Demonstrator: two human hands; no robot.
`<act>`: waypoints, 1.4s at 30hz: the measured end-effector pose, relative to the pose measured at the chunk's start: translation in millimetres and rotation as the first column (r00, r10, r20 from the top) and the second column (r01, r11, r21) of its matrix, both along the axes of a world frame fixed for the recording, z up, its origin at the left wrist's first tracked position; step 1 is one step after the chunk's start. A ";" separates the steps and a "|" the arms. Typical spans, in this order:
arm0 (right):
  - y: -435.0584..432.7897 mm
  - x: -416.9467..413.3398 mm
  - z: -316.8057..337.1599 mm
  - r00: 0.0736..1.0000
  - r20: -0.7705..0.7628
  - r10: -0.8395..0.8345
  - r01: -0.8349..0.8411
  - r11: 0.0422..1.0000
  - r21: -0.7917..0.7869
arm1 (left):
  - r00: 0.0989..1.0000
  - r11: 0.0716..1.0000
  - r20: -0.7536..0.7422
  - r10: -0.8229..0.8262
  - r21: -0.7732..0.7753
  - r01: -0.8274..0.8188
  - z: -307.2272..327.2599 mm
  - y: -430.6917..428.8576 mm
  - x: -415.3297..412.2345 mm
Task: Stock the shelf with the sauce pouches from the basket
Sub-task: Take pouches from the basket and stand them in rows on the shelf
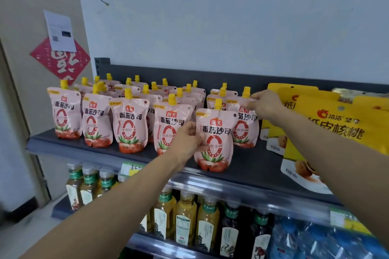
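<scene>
On your right, yellow nut bags (328,124) stand close beside the pouches (126,115), and your right arm passes in front of them. The pink pouches with yellow caps stand upright in rows on the dark shelf (252,166), filling its left and middle part up to the back panel. Your left hand (187,139) holds the front pouch (214,141) by its left edge, fingers (192,130) clamped on it, and this pouch stands near the shelf's front edge. Your right hand (266,105) pinches the top corner of the rear pouch (245,124), just beside its cap, fingers together on it. Below, a lower shelf carries tea bottles (185,221) and blue water bottles (311,242). A red paper (61,61) hangs on the left wall.
</scene>
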State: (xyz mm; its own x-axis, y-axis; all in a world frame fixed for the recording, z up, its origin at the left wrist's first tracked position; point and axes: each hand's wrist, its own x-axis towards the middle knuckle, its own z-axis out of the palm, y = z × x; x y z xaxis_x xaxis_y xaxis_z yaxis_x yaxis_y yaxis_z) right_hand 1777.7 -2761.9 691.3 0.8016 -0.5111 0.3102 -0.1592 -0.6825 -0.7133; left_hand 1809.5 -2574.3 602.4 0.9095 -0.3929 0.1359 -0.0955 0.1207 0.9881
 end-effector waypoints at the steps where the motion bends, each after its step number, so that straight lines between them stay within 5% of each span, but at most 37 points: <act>1: -0.1 4.2 -1.5 1.000 -0.008 0.014 -0.014 1.000 0.003 | 1.000 1.000 0.031 0.000 0.023 0.000 3.4 1.8 -0.2; 17: -14.9 45.7 -21.4 0.975 -0.079 0.209 -0.201 0.974 0.100 | 0.792 0.888 0.556 0.250 0.193 -0.416 53.9 8.8 -4.5; 32: -21.2 62.3 -27.5 0.945 -0.083 0.315 -0.301 0.942 0.151 | 0.816 0.858 0.558 0.151 0.336 -0.388 55.6 2.0 -2.3; 42: -16.0 53.5 -17.5 0.976 -0.034 0.213 -0.214 0.977 -0.020 | 0.809 0.850 0.569 0.148 0.345 -0.399 55.1 12.5 -5.5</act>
State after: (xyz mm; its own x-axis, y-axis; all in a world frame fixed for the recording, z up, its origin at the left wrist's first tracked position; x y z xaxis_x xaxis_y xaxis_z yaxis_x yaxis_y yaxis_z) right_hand 1831.2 -2777.9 673.8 0.9010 -0.3198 0.2931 -0.0298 -0.7198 -0.6935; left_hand 1804.0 -2561.8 657.5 0.8337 -0.2677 0.4830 -0.5522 -0.4117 0.7249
